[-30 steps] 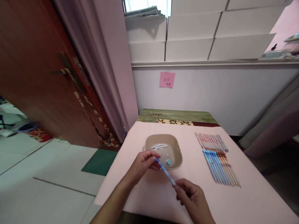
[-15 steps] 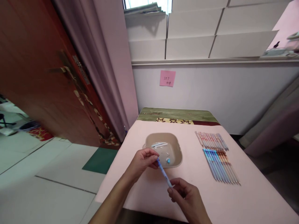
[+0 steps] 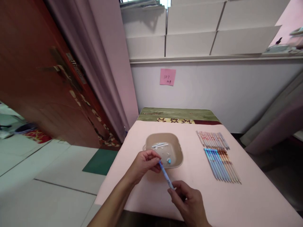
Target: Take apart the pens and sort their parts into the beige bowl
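A blue pen (image 3: 165,174) slants between my two hands, in front of a beige plastic basin (image 3: 180,154). My left hand (image 3: 146,164) pinches its upper, darker blue end with thumb and fingers. Around its lower, paler end the fingers of my right hand (image 3: 187,199) are closed. Inside the basin lie a few thin, light sticks (image 3: 160,145) and small scraps, among them a bright blue piece (image 3: 169,160). Part of the basin's near left side is hidden behind my left hand.
To the right lie two rows of pens: reddish, pale ones (image 3: 211,139) at the back, and blue and brown ones (image 3: 220,165) nearer. A pink cloth (image 3: 142,201) covers the table. Behind it is a wall with a pink note (image 3: 168,77); a wooden door (image 3: 59,94) stands left.
The whole view has shifted slightly. Both hands keep their grip on the pen, in nearly the same pose.
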Action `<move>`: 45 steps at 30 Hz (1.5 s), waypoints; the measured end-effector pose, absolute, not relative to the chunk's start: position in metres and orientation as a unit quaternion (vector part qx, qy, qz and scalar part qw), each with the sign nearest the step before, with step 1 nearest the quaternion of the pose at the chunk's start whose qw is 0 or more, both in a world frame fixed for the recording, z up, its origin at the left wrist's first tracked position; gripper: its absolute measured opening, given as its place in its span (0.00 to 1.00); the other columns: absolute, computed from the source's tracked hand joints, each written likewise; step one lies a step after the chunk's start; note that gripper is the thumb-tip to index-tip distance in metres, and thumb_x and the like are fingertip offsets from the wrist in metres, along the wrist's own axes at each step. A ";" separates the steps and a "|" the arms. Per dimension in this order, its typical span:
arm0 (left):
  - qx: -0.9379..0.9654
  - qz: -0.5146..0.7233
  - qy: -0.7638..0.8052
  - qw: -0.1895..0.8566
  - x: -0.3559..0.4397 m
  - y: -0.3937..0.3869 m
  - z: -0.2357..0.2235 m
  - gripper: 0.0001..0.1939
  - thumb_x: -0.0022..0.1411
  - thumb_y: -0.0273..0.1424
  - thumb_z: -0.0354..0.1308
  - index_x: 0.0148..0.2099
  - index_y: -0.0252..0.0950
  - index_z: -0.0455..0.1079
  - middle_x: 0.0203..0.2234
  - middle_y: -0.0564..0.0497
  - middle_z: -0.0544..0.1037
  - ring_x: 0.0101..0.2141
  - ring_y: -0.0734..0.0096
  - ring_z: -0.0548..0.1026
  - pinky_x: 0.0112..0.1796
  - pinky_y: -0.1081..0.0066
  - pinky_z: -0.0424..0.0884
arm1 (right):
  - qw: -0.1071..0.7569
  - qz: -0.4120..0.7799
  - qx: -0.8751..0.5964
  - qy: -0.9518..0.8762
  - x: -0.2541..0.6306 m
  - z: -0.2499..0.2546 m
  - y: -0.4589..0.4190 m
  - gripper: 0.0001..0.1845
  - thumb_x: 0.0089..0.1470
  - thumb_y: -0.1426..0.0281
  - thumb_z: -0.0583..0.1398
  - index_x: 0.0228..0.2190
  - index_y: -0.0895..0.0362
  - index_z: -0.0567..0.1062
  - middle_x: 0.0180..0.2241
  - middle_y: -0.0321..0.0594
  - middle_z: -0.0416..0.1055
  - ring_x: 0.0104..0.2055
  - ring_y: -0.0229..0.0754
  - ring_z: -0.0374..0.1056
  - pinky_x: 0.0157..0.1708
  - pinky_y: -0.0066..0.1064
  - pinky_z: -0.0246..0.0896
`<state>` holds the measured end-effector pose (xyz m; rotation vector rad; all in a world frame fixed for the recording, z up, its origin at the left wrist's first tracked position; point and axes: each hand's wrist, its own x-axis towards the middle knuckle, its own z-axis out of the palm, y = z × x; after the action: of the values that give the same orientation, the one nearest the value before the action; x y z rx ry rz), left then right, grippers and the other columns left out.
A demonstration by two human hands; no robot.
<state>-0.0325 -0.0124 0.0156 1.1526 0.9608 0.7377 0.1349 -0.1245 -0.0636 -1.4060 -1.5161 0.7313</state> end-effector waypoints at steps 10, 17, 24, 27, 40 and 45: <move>0.529 0.334 0.426 0.654 -0.027 -0.013 0.019 0.10 0.53 0.33 0.63 0.33 0.31 0.69 0.24 0.48 0.79 0.24 0.71 0.76 0.26 0.72 0.73 | 0.453 0.274 -0.567 -0.630 0.135 -0.056 -0.123 0.12 0.56 0.61 0.57 0.32 0.56 0.75 0.15 0.29 0.62 0.16 0.32 0.58 0.18 0.20 0.52; 0.521 0.364 0.436 0.637 -0.023 -0.015 0.017 0.12 0.52 0.33 0.64 0.37 0.32 0.68 0.25 0.50 0.78 0.26 0.69 0.77 0.27 0.72 0.73 | 0.436 0.259 -0.573 -0.644 0.139 -0.055 -0.118 0.11 0.56 0.62 0.56 0.36 0.55 0.72 0.17 0.30 0.68 0.17 0.33 0.64 0.20 0.20 0.56; 0.519 0.362 0.444 0.635 -0.017 -0.019 0.010 0.16 0.58 0.42 0.55 0.36 0.32 0.69 0.27 0.47 0.77 0.24 0.70 0.76 0.28 0.69 0.74 | 0.441 0.156 -0.587 -0.661 0.140 -0.056 -0.117 0.07 0.54 0.66 0.58 0.27 0.55 0.72 0.21 0.32 0.69 0.20 0.32 0.63 0.21 0.21 0.55; 0.505 0.399 0.466 0.608 -0.019 -0.019 0.009 0.21 0.60 0.46 0.51 0.43 0.32 0.68 0.29 0.46 0.77 0.25 0.68 0.77 0.28 0.67 0.74 | 0.460 0.131 -0.583 -0.657 0.141 -0.056 -0.117 0.07 0.54 0.66 0.58 0.27 0.56 0.73 0.21 0.33 0.67 0.19 0.32 0.61 0.20 0.22 0.54; 0.527 0.454 0.711 0.099 -0.125 0.000 -0.104 0.30 0.58 0.45 0.50 0.57 0.30 0.57 0.47 0.38 0.66 0.50 0.50 0.65 0.49 0.50 0.65 | 0.324 0.012 -0.840 -0.436 0.281 -0.081 -0.087 0.20 0.52 0.52 0.56 0.34 0.54 0.77 0.29 0.38 0.75 0.29 0.42 0.70 0.27 0.28 0.56; 0.555 0.418 0.713 0.095 -0.123 -0.004 -0.111 0.29 0.58 0.45 0.50 0.56 0.32 0.58 0.46 0.39 0.66 0.50 0.50 0.66 0.49 0.49 0.65 | 0.172 0.080 -0.871 -0.453 0.280 -0.089 -0.074 0.16 0.57 0.57 0.53 0.36 0.52 0.76 0.36 0.39 0.76 0.35 0.42 0.71 0.28 0.28 0.54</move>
<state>-0.1227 -0.0039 -0.1112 1.6439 2.1141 1.2382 0.2801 -0.0739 -0.0890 -2.4728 -1.2842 0.2282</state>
